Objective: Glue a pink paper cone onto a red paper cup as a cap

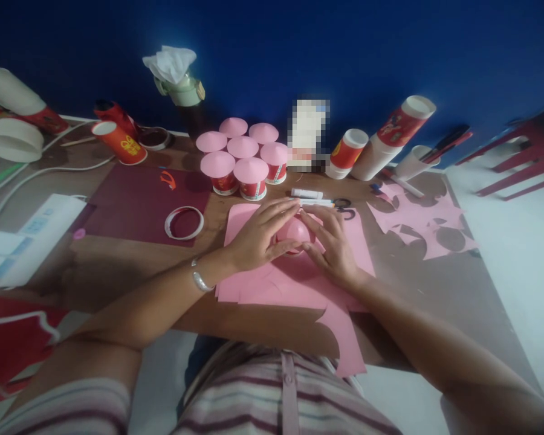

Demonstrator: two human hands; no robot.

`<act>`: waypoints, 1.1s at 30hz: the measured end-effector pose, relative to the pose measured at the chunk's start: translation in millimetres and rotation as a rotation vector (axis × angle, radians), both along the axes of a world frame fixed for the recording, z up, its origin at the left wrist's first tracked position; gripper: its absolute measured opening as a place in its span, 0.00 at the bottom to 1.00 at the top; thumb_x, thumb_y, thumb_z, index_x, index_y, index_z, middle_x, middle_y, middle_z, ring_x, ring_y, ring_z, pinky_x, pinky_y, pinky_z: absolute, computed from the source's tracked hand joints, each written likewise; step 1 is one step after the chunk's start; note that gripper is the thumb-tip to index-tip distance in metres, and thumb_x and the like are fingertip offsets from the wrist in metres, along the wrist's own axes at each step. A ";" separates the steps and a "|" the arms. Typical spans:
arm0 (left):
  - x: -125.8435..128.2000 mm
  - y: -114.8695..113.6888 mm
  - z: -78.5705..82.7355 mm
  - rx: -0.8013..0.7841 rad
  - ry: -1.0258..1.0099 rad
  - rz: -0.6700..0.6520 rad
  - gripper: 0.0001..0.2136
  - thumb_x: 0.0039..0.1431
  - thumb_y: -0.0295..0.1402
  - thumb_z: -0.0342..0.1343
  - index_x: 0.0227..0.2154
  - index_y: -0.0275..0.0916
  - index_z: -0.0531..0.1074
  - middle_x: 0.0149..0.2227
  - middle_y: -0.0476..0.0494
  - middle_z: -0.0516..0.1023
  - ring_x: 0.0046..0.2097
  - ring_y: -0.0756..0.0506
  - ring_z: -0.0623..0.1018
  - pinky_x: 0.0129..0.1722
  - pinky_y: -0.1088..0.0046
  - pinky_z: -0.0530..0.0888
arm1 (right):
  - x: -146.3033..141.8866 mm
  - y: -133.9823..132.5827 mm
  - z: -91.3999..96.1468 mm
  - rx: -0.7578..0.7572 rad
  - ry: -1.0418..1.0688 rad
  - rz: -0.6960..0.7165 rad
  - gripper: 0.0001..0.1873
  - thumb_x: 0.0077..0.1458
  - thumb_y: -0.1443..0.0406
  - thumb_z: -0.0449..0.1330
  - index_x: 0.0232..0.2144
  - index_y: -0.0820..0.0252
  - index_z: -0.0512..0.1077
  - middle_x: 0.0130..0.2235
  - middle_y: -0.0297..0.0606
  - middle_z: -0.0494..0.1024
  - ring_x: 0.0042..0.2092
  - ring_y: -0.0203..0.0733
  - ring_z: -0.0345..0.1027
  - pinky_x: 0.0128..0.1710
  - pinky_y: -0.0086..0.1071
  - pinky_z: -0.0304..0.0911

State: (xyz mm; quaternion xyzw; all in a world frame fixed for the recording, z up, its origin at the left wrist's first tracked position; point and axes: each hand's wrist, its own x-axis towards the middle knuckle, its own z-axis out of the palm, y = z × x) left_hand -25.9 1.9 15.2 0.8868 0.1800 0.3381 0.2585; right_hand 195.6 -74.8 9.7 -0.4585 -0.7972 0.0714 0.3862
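In front of me a pink paper cone (296, 231) sits on a red paper cup, most of which is hidden under it. My left hand (268, 232) curves around the cone's left side, thumb along the front edge and fingers over the back. From the other side my right hand (330, 241) cups the cone the same way, its fingertips touching the paper. Beneath both lies a stack of pink paper sheets (258, 284). Just behind the hands are a glue stick (306, 194), a white pen and scissors (344, 209), partly covered.
Several cups topped with pink cones (242, 147) stand together at the back. Pink paper scraps (428, 217) lie at right, near a pen cup (417, 162) and stacked paper cups (392, 133). At left are a white ring (184, 223), a dark red sheet (131, 211) and a bottle (184, 90).
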 end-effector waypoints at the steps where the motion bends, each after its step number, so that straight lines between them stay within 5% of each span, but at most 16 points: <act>1: 0.4 -0.3 -0.9 0.026 0.009 0.001 0.32 0.71 0.49 0.55 0.73 0.44 0.57 0.71 0.32 0.65 0.73 0.34 0.64 0.71 0.43 0.64 | -0.5 -0.3 -0.4 0.010 -0.009 -0.001 0.33 0.72 0.54 0.55 0.74 0.39 0.53 0.67 0.43 0.68 0.67 0.59 0.61 0.68 0.62 0.59; 26: -2.2 1.8 -2.4 -0.034 -0.020 -0.020 0.30 0.70 0.44 0.58 0.71 0.43 0.61 0.70 0.32 0.68 0.72 0.35 0.66 0.71 0.47 0.65 | 1.0 -1.2 -0.1 -0.051 0.011 -0.007 0.33 0.71 0.54 0.56 0.74 0.38 0.53 0.67 0.43 0.68 0.67 0.58 0.63 0.67 0.61 0.60; 33: -5.4 6.6 1.7 -0.490 -0.100 0.020 0.29 0.69 0.48 0.59 0.70 0.48 0.64 0.71 0.38 0.68 0.72 0.36 0.67 0.72 0.49 0.65 | 4.1 0.3 -1.9 0.007 0.053 0.017 0.34 0.71 0.47 0.53 0.74 0.44 0.54 0.66 0.48 0.68 0.66 0.60 0.63 0.65 0.61 0.62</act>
